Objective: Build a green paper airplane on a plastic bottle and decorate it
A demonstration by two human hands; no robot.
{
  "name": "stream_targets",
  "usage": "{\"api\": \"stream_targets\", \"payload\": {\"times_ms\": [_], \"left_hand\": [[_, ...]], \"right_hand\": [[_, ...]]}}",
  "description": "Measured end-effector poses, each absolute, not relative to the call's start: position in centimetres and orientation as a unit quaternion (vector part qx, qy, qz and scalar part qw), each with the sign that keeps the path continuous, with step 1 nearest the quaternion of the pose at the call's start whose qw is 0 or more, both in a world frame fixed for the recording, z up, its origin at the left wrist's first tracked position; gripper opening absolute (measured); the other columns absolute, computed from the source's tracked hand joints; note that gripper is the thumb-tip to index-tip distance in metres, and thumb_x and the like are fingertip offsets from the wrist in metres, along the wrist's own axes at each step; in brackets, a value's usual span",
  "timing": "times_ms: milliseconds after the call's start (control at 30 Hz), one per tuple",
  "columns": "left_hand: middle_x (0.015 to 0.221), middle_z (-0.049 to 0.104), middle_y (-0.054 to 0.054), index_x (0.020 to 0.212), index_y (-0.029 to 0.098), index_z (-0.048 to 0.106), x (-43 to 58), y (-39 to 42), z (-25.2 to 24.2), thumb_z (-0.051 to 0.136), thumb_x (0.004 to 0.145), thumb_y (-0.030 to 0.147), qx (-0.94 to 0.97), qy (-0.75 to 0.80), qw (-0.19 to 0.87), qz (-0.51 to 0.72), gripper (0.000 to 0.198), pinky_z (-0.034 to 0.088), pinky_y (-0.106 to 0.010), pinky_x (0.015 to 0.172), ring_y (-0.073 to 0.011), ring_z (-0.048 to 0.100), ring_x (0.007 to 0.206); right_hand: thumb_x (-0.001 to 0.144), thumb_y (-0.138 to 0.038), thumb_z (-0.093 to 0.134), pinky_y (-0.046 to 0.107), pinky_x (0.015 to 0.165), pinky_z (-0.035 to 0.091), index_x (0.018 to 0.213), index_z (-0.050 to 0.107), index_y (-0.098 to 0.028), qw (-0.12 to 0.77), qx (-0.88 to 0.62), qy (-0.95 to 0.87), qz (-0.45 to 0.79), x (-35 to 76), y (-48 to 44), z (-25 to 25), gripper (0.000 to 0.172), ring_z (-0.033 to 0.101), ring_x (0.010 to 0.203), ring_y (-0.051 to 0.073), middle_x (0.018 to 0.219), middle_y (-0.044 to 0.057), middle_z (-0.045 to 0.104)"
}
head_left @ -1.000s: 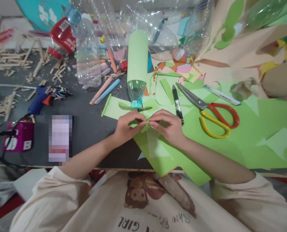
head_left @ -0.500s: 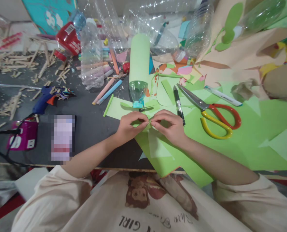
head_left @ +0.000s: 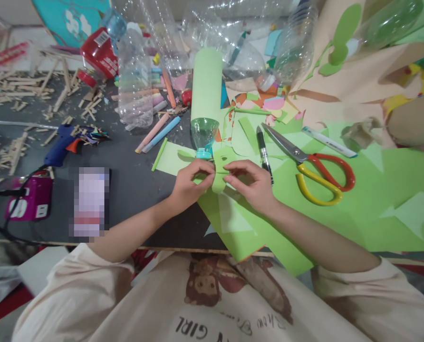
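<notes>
My left hand [head_left: 191, 184] and my right hand [head_left: 250, 183] both pinch a small green paper cut-out [head_left: 219, 167] between them, just above a large green paper sheet [head_left: 340, 213] on the dark table [head_left: 133, 190]. The cut-out stands unfolded, a strip with notched edges. Right behind it lies a bottle wrapped in green paper [head_left: 205, 99], its clear neck and blue cap pointing at my hands. A black pen [head_left: 264, 152] lies beside my right hand. Scissors with red and yellow handles [head_left: 313, 166] rest farther right on the green sheet.
Clear plastic bottles [head_left: 135, 80] crowd the back. Chalk sticks [head_left: 158, 133] and a blue glue gun [head_left: 60, 145] lie to the left, with a magenta power block [head_left: 28, 199], wooden stick scraps [head_left: 8, 152] and a blurred flat object [head_left: 90, 202]. Coloured paper scraps [head_left: 265, 102] and a white marker [head_left: 328, 141] lie right.
My hands have moved slightly apart and the folded green piece between them has opened out into a visible strip. The camera view shifted a little.
</notes>
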State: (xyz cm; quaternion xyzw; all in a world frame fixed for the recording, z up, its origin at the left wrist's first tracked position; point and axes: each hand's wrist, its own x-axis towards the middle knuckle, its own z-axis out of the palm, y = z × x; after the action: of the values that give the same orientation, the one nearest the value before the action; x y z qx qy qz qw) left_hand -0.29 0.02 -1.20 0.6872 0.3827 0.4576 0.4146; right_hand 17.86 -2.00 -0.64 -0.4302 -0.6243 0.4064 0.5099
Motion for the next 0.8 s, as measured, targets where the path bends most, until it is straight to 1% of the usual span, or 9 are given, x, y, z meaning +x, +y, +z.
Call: {"api": "stream_targets", "payload": {"times_ms": [67, 200, 300, 433, 567, 700, 800], "left_hand": [[0.076, 0.065, -0.002, 0.075, 0.019, 0.058, -0.28, 0.03, -1.10, 0.060, 0.091, 0.042, 0.688, 0.385, 0.421, 0.448, 0.027, 0.052, -0.023, 0.064, -0.0122, 0.065, 0.071], [0.074, 0.063, -0.001, 0.073, 0.019, 0.056, -0.25, 0.06, -0.90, 0.063, 0.088, 0.040, 0.679, 0.397, 0.430, 0.443, 0.027, 0.052, -0.023, 0.065, -0.0115, 0.064, 0.071], [0.074, 0.063, -0.001, 0.073, 0.019, 0.055, -0.21, 0.08, -0.88, 0.064, 0.087, 0.041, 0.670, 0.401, 0.441, 0.443, 0.028, 0.052, -0.023, 0.065, -0.0113, 0.063, 0.071], [0.074, 0.062, -0.001, 0.075, 0.019, 0.055, -0.19, 0.10, -0.98, 0.063, 0.088, 0.044, 0.678, 0.393, 0.440, 0.438, 0.029, 0.050, -0.021, 0.062, -0.0103, 0.062, 0.068], [0.077, 0.061, 0.000, 0.082, 0.020, 0.055, -0.45, 0.01, -0.88, 0.060, 0.091, 0.046, 0.683, 0.378, 0.447, 0.437, 0.028, 0.051, -0.020, 0.064, -0.0092, 0.062, 0.069], [0.082, 0.063, 0.000, 0.095, 0.021, 0.056, -0.73, -0.19, -0.51, 0.059, 0.092, 0.046, 0.684, 0.356, 0.458, 0.442, 0.026, 0.054, -0.020, 0.069, -0.0092, 0.065, 0.073], [0.088, 0.069, -0.003, 0.095, 0.019, 0.062, -0.62, -0.26, -0.49, 0.064, 0.088, 0.050, 0.696, 0.380, 0.436, 0.426, 0.032, 0.056, -0.020, 0.069, -0.0104, 0.068, 0.074]], "right_hand": [[0.086, -0.031, 0.069, 0.030, 0.066, 0.058, 0.092, 0.069, -0.024, 0.507, -0.435, -0.628, 0.398, 17.91, -1.95, -0.69, 0.009, 0.068, 0.073, 0.014, 0.087, 0.002, 0.073], [0.085, -0.033, 0.070, 0.032, 0.069, 0.058, 0.095, 0.069, -0.024, 0.496, -0.431, -0.641, 0.397, 17.95, -1.92, -0.78, 0.013, 0.066, 0.074, 0.015, 0.087, 0.002, 0.071], [0.085, -0.033, 0.069, 0.032, 0.069, 0.058, 0.095, 0.069, -0.024, 0.494, -0.435, -0.640, 0.396, 17.95, -1.92, -0.79, 0.013, 0.066, 0.074, 0.015, 0.087, 0.002, 0.071], [0.085, -0.031, 0.070, 0.031, 0.067, 0.057, 0.090, 0.069, -0.024, 0.502, -0.437, -0.634, 0.394, 17.90, -1.87, -0.70, 0.008, 0.066, 0.072, 0.015, 0.083, 0.001, 0.071], [0.085, -0.023, 0.069, 0.030, 0.065, 0.056, 0.087, 0.070, -0.024, 0.521, -0.429, -0.627, 0.390, 17.78, -1.83, -0.65, 0.003, 0.065, 0.070, 0.014, 0.079, 0.000, 0.070], [0.084, -0.018, 0.069, 0.029, 0.063, 0.055, 0.086, 0.070, -0.024, 0.533, -0.421, -0.627, 0.382, 17.69, -1.84, -0.70, 0.007, 0.066, 0.069, 0.013, 0.077, 0.000, 0.070], [0.083, -0.016, 0.070, 0.028, 0.063, 0.054, 0.084, 0.071, -0.025, 0.531, -0.419, -0.635, 0.373, 17.65, -1.85, -0.71, 0.009, 0.066, 0.070, 0.013, 0.076, -0.001, 0.071]]}}
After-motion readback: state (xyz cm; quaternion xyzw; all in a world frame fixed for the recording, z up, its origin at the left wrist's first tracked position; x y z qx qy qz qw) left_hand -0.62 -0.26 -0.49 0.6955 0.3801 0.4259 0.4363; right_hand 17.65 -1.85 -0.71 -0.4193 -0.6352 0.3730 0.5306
